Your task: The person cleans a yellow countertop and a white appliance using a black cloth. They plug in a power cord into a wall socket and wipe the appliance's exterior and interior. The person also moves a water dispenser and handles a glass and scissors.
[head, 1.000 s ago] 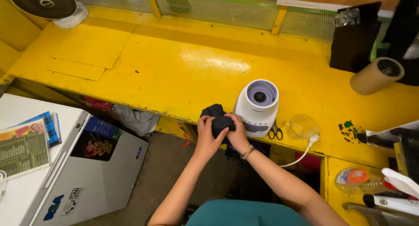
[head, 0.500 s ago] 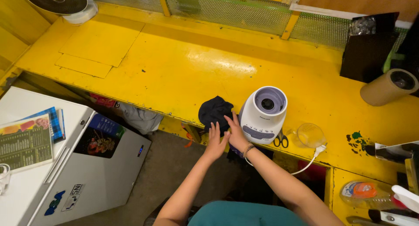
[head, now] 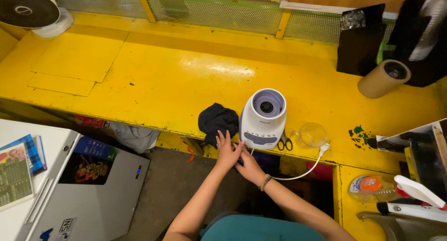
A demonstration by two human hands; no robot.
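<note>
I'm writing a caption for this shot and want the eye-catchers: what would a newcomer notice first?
The bright yellow workbench fills most of the view. Near its front edge stands a white blender base with a crumpled dark cloth just left of it. Both hands, left hand and right hand, meet at the edge below the base, beside its white cord.

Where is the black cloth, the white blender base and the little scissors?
black cloth (head: 217, 120), head view, on the middle of the crumpled fabric.
white blender base (head: 260, 124), head view, on its white front wall.
scissors (head: 283, 143), head view, on the black handle loops beside the base.
</note>
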